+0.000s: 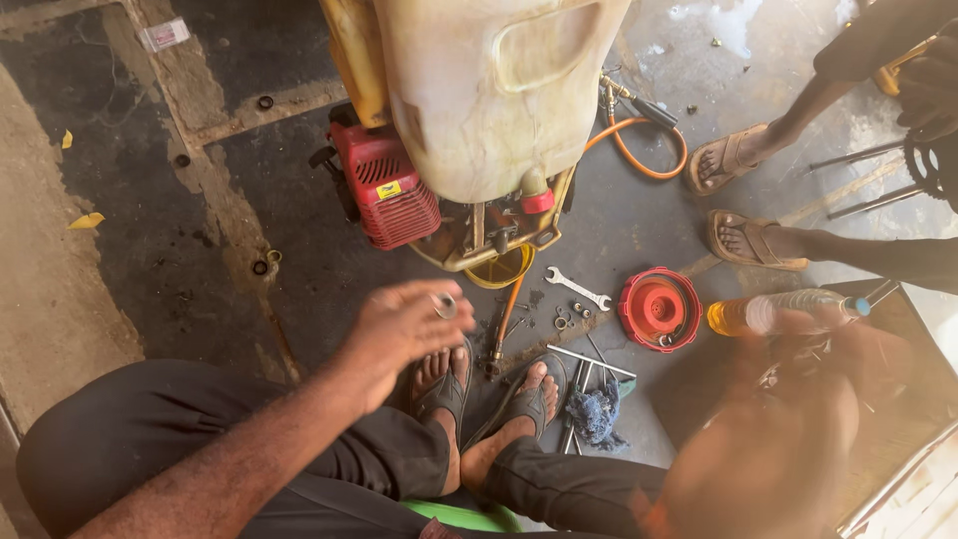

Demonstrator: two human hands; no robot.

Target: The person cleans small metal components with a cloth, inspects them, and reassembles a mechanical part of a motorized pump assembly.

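My left hand point(404, 334) hovers above my sandalled feet, pinching a small round metal part point(445, 305) between its fingertips. My right hand point(798, 399) is blurred at the lower right and grips a clear plastic bottle point(783, 311) of yellow-orange liquid lying nearly level, its blue cap pointing right. In front of me stands a sprayer machine with a cream tank point(494, 90) and a red engine point(384, 195). A red round lid point(660, 308) lies on the floor just left of the bottle.
A spanner point(577, 287), small nuts and rings point(565, 317), metal rods point(591, 364) and a blue rag point(597, 414) lie by my feet. An orange hose point(639, 145) loops behind the tank. Another person's sandalled feet point(743, 200) stand at the right, near a dark board point(898, 339).
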